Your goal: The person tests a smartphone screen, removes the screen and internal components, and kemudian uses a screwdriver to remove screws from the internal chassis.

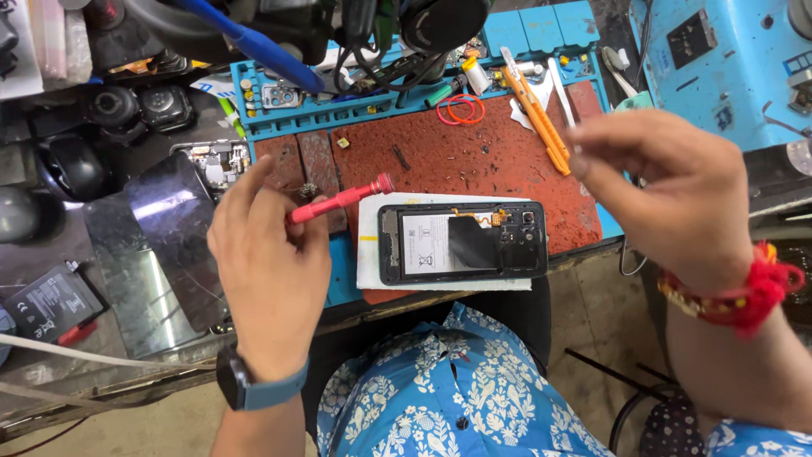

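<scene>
Patterned blue shirt fills the near edge. Just beyond it the left hand (269,279) grips a red screwdriver (338,200) in curled fingers, tip pointing right. The right hand (677,199) hovers apart, fingers pinched narrow; whether they hold anything I cannot tell. Between the hands an opened phone (463,242) lies on white paper (369,254). Judging by this, keeping the driver upright over each screw should help. Farther back, orange pry tools (541,127) rest on the red mat (440,161).

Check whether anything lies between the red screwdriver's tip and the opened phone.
Nothing visible does. The left hand holds the red screwdriver; its tip hangs just above and left of the opened phone, with only bare mat and white sheet between.
</scene>
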